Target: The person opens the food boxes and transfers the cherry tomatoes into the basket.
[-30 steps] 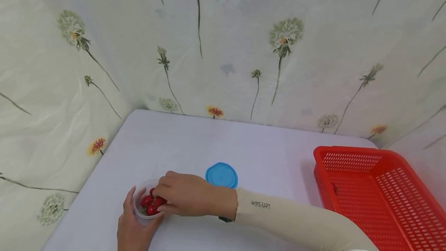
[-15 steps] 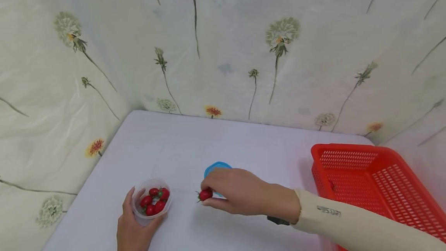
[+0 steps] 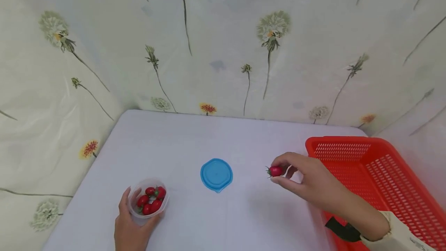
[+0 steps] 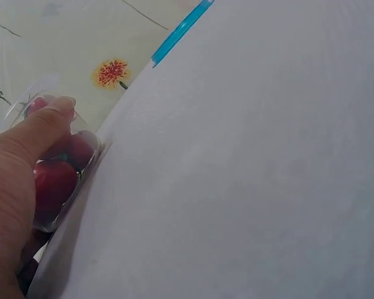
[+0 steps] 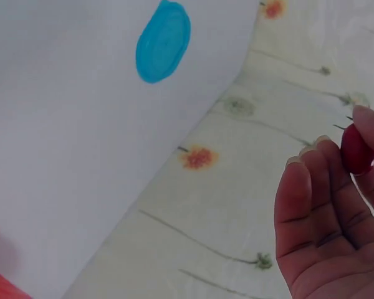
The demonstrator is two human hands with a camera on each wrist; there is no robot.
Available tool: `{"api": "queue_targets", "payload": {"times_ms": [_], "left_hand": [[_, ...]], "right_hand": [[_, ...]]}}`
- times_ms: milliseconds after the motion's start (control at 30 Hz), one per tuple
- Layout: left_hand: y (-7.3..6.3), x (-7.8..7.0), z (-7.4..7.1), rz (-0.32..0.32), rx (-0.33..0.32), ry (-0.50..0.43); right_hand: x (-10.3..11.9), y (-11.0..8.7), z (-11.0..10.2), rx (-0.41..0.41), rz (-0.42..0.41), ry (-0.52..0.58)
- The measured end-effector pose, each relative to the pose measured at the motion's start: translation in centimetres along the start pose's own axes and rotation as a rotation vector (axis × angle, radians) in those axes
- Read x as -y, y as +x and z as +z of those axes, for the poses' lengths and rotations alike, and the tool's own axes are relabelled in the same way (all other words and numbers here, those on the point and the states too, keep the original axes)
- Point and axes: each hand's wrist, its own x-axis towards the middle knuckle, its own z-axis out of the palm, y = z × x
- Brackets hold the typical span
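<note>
- Our left hand point(image 3: 130, 231) is curled round a clear cup point(image 3: 148, 182), thumb on one side and fingers on the other; from the left wrist we see the thumb lying over its wall.
- Inside the cup we count at least five red fruits point(image 3: 156, 205), bunched together, some with green leafy tops.
- Our right hand point(image 3: 310, 183) pinches a single red fruit point(image 3: 276, 171) between thumb and fingertip, its green top pointing towards the cup side; in the right wrist view our other fingers are loosely bent, beside it.
- We hold that fruit above the bench point(image 3: 195, 224), between the lid and the basket, with a soft shadow below.
- The blue lid point(image 3: 216, 174) lies flat on the bench between our two hands, touching neither.
- The red basket point(image 3: 348, 156), with slotted walls, stands to our right; our right forearm passes in front of its near side.
- We wear a cream sleeve point(image 3: 393, 233) and a dark band point(image 3: 343, 229) at the right wrist.
- Behind the bench we have a pale sheet point(image 3: 216, 30) printed with flowers.
</note>
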Motion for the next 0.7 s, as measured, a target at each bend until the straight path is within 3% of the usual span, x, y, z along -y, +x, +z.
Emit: {"api": "queue_targets", "payload": {"times_ms": [367,700], "left_hand": [[0.0,0.0,0.2,0.0,-0.023,0.013],[-0.1,-0.2,0.2,-0.004,-0.012,0.015]], "right_hand": [[-2.8,-2.7,-1.1,-0.076,0.181,0.12],[-5.1,-5.3,-2.4,-0.1,0.387,0.04]]}}
